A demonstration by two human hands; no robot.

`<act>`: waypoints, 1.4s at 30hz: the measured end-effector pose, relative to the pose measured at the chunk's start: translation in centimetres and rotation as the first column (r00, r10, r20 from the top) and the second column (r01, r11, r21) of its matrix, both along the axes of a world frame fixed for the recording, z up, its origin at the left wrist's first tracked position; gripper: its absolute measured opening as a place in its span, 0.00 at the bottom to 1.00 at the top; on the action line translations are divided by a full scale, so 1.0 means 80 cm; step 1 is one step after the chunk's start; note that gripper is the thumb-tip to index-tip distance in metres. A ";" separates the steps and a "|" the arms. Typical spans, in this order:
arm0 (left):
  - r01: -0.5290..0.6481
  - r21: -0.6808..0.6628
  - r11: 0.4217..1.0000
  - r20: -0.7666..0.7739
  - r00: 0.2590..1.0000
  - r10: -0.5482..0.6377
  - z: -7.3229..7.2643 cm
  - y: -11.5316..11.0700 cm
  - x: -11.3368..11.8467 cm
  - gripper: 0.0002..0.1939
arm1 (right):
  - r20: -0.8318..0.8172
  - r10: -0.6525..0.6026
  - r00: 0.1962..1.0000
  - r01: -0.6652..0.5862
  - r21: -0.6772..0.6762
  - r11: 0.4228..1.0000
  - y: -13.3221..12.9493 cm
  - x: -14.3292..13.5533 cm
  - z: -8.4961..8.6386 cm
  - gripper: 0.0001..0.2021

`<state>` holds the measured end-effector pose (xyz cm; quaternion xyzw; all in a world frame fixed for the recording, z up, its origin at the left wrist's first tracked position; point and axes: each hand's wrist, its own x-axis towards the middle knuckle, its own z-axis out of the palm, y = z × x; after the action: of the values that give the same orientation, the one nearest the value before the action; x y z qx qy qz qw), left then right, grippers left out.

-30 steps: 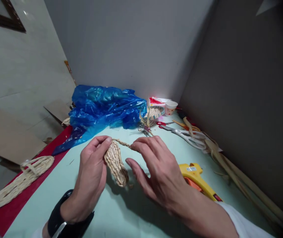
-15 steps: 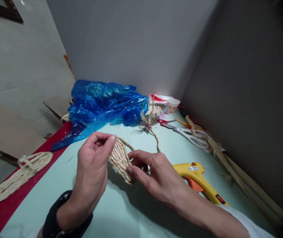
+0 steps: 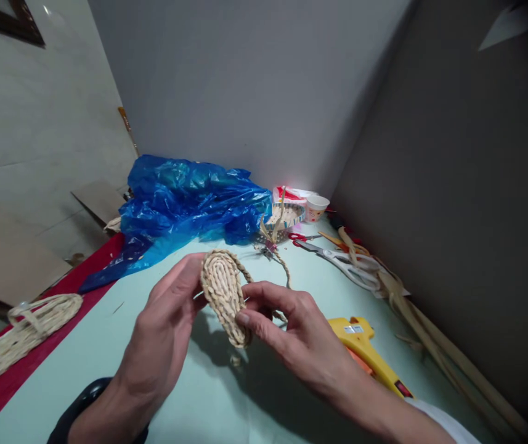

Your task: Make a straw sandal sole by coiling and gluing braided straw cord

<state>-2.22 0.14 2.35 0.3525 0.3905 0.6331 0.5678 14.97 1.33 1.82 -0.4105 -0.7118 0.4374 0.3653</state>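
A small braided straw sole (image 3: 223,295), oval and coiled from plaited cord, is held up tilted above the table. My left hand (image 3: 171,314) grips its left edge near the top, with the fingertips hidden behind it. On the right edge, my right hand (image 3: 286,320) pinches the sole between thumb and fingers. From the sole a braided cord (image 3: 286,266) runs behind my right hand and up to a small clip (image 3: 269,248), where loose straw ends stick out.
A yellow glue gun (image 3: 369,351) lies right of my right forearm. Farther back are white-handled scissors (image 3: 347,262), a paper cup (image 3: 316,208), a woven basket (image 3: 289,216) and a blue plastic bag (image 3: 190,203). Straw strips (image 3: 448,357) run along the right wall; another straw sole (image 3: 37,336) lies at left.
My left hand has shifted from the sole's top to its left edge, uncovering the coiled face. The sole has turned to face me more. My right hand keeps its pinch.
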 end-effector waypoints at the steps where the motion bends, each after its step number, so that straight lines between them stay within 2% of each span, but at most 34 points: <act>1: 0.029 -0.013 0.999 -0.009 1.000 -0.029 0.000 -0.001 0.001 0.13 | 0.000 -0.019 1.000 0.019 0.007 1.000 0.000 0.000 -0.001 0.11; 5: 0.125 -0.077 0.989 -0.109 0.985 -0.133 0.000 -0.001 0.003 0.18 | 0.002 -0.083 0.997 0.082 0.054 0.995 0.001 0.002 -0.001 0.12; 11: 0.138 -0.109 0.984 -0.249 0.955 -0.162 -0.003 0.004 0.004 0.21 | -0.080 -0.095 0.992 0.102 0.096 0.990 0.000 0.002 0.002 0.08; 16: 0.143 -0.037 0.989 -0.270 0.952 -0.147 -0.008 0.007 0.000 0.18 | -0.112 -0.137 0.984 0.149 0.101 0.984 0.002 0.002 0.000 0.08; 20: 0.158 -0.042 0.986 -0.248 0.955 -0.164 -0.008 0.009 -0.001 0.15 | -0.174 -0.177 0.969 0.192 0.072 0.979 0.006 0.003 0.001 0.09; 22: 0.134 -0.041 0.990 -0.301 0.943 -0.140 -0.009 0.012 -0.002 0.11 | -0.180 -0.185 0.966 0.198 0.055 0.979 0.008 0.003 0.002 0.09; 25: 0.036 -0.011 0.999 -0.393 0.919 -0.038 -0.014 0.019 -0.003 0.07 | -0.187 -0.203 0.961 0.216 0.049 0.975 0.012 0.005 0.000 0.10; 29: -0.055 0.012 0.998 -0.426 0.903 0.055 -0.020 0.027 -0.008 0.10 | -0.207 -0.247 0.947 0.267 0.078 0.960 0.022 0.011 -0.001 0.13; 34: -0.077 0.038 0.996 -0.476 0.876 0.086 -0.029 0.035 -0.019 0.12 | -0.196 -0.271 0.943 0.304 0.169 0.938 0.034 0.020 -0.001 0.11; 39: -0.106 0.073 0.992 -0.577 0.806 0.129 -0.041 0.044 -0.025 0.12 | -0.111 -0.262 0.959 0.282 0.234 0.931 0.042 0.025 -0.009 0.09; 42: -0.137 0.066 0.988 -0.652 0.744 0.147 -0.041 0.047 -0.025 0.17 | -0.002 -0.237 0.971 0.231 0.231 0.945 0.041 0.024 -0.009 0.12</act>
<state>-4.22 3.88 -0.94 0.5250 0.5854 0.5138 0.3431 16.91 4.63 1.07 -0.4528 -0.7085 0.3004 0.4504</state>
